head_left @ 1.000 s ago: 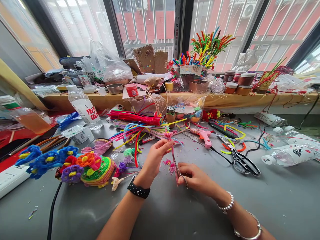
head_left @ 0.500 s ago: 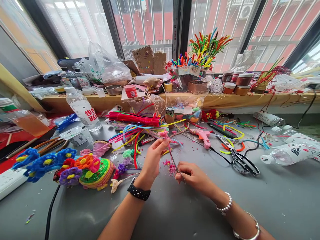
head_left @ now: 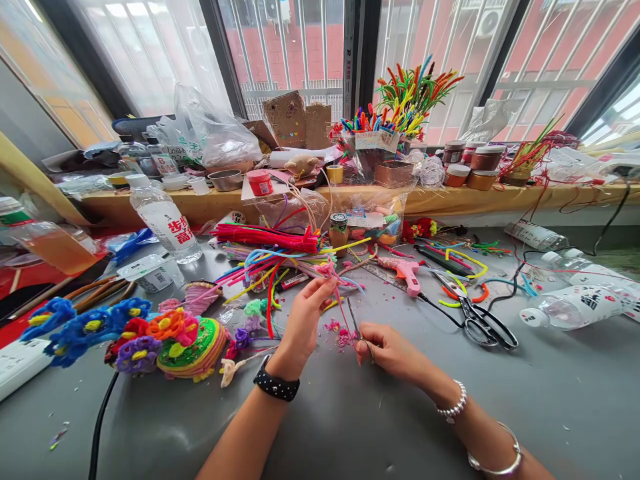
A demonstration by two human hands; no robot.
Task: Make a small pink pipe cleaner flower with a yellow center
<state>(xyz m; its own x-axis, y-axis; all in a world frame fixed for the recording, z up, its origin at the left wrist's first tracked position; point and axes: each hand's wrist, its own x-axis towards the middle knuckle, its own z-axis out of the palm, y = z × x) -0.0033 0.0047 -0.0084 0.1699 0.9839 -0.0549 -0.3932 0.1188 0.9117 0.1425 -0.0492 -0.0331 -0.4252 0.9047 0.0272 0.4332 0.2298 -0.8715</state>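
Note:
My left hand (head_left: 303, 319), with a black dotted band at the wrist, pinches a small pink pipe-cleaner flower (head_left: 327, 269) by its base. A thin pink stem (head_left: 344, 316) runs down from it toward my other hand. Small scissors (head_left: 353, 320) point upward in my right hand (head_left: 386, 348), whose fingers are closed around the handles. The blades stand just right of the stem. Whether the fingers also touch the stem's lower end, I cannot tell. Pink fluff trimmings (head_left: 343, 335) lie on the grey table between the hands.
Fuzzy flowers (head_left: 95, 325) and a round green piece (head_left: 193, 347) lie at left. A pipe-cleaner bundle (head_left: 265, 238) is ahead. To the right are a pink glue gun (head_left: 406, 272), large scissors (head_left: 483, 325) and plastic bottles (head_left: 575, 307). A crowded ledge (head_left: 225, 203) runs behind.
The small scissors have moved slightly right, away from the pink stem, and their blades now point more upright. My left hand holds the flower in nearly the same place.

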